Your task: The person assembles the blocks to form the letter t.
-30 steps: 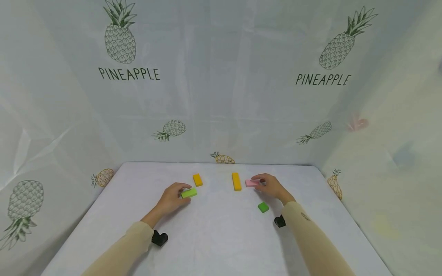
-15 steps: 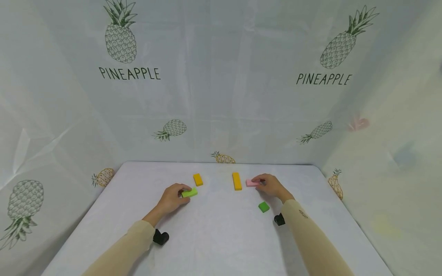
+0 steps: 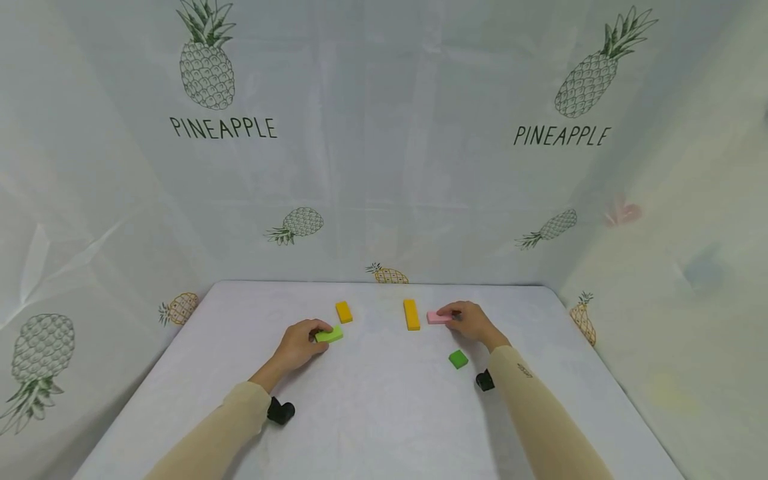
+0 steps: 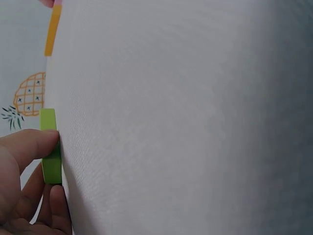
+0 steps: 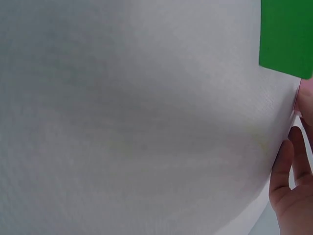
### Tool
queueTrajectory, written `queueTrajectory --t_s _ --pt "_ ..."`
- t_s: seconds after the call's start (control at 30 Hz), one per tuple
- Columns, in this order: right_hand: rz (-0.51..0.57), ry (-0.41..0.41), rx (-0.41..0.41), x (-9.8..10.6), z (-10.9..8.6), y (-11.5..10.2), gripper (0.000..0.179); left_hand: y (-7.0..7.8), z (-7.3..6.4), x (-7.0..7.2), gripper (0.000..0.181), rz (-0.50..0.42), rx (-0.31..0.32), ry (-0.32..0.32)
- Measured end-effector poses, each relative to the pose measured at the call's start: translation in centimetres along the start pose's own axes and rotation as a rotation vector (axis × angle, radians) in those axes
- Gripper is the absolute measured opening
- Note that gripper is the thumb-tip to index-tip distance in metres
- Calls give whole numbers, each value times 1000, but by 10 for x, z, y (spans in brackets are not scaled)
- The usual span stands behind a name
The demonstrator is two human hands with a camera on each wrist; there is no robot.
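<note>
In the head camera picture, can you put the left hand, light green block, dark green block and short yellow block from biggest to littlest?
1. Left hand
2. Light green block, partly covered
3. Short yellow block and dark green block: too alike to rank, and the dark green one looks nearer

Beige sleeves [image 3: 219,437] (a small dark marking [image 3: 525,370] on the right one), a black device [image 3: 281,411] at each cuff [image 3: 252,396].
</note>
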State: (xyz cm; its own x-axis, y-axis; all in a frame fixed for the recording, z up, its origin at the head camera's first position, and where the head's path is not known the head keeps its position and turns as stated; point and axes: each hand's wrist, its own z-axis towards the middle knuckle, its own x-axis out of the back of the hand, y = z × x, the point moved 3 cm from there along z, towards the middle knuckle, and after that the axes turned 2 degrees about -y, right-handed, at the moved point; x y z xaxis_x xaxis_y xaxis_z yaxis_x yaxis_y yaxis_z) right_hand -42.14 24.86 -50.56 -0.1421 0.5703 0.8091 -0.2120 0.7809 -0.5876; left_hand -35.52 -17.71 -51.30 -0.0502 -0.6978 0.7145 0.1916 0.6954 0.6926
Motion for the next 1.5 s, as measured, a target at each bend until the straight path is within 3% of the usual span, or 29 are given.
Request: queueTrajectory --t_s 0.77,1.17,1.5 --pt "-24 25 5 -1 1 -5 26 -1 0 -2 28 -22 7 -4" --pt "-33 39 -6 0 0 -2 28 24 -8 -8 27 -80 -86 -61" --pt "-7 29 -20 -1 -2 -4 27 45 -10 -24 28 -90 -148 -137"
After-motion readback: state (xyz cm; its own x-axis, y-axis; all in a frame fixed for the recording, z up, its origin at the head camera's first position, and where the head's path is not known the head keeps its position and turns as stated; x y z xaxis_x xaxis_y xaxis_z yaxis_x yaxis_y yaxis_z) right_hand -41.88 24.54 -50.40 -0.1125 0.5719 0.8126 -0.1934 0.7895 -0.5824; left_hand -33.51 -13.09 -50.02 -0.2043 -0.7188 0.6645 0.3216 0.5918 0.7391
